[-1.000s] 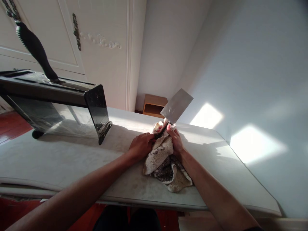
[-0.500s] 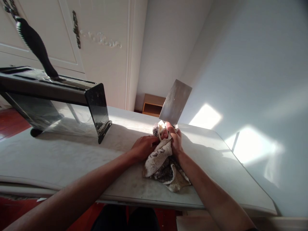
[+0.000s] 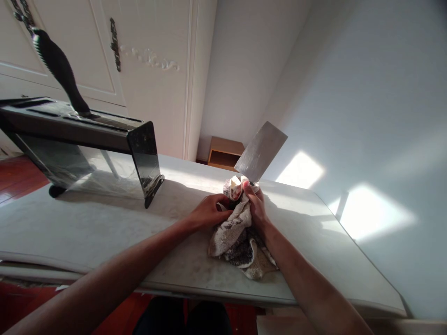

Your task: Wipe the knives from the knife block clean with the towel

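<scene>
A trowel with a flat rectangular metal blade (image 3: 261,151) points up and to the right, past the far edge of the board. Its handle is hidden by my fingers and a crumpled, stained rag (image 3: 230,230) bunched around it. My right hand (image 3: 256,204) is closed on the trowel and rag, thumb lying near the base of the blade. On the other side, my left hand (image 3: 211,211) curls its fingers and thumb around the rag's left edge. The rag's lower folds hang down onto the pale board (image 3: 174,260).
To the left on the board stands a black-framed box with clear sides (image 3: 101,172), its black handle (image 3: 57,65) sticking up. A white cabinet (image 3: 153,102) and a small wooden shelf unit (image 3: 225,153) are behind. A bluish wall (image 3: 366,116) borders the right side.
The blade has tilted further to the right. My left hand has loosened and moved slightly, with its thumb now apart from its fingers at the rag. The view has shifted a little.
</scene>
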Demonstrator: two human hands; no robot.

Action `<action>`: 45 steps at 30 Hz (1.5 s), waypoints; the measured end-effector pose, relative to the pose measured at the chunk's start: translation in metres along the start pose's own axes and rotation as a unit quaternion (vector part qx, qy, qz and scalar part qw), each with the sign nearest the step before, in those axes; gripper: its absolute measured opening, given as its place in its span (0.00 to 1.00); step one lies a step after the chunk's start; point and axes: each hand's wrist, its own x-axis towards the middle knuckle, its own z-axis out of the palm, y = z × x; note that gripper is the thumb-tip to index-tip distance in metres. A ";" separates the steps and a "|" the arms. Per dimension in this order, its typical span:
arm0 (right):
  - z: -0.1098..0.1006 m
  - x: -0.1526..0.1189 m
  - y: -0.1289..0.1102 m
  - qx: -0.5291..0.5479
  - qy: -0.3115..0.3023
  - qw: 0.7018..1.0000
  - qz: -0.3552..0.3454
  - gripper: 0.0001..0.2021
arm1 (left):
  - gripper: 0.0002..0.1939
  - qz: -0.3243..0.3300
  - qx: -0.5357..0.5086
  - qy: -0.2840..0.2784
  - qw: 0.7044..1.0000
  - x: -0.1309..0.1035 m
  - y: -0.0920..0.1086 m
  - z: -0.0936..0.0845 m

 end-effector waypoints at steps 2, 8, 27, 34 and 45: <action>-0.001 0.001 0.003 -0.023 -0.021 0.999 -0.008 0.16 | 0.20 -0.009 0.009 0.017 1.000 0.000 -0.001 0.000; -0.004 0.002 0.015 -0.083 -0.042 0.996 -0.001 0.12 | 0.13 0.008 0.082 0.015 0.996 0.001 0.004 -0.004; -0.004 0.005 0.018 -0.048 0.015 0.998 0.027 0.16 | 0.14 -0.010 0.181 0.073 0.981 0.003 0.004 -0.003; -0.009 0.011 0.009 0.006 0.139 0.989 0.054 0.15 | 0.16 -0.023 0.262 0.075 0.962 0.002 0.003 -0.009; -0.035 0.029 -0.008 0.078 0.271 0.957 0.065 0.17 | 0.19 -0.051 0.473 0.072 0.877 0.001 -0.006 -0.024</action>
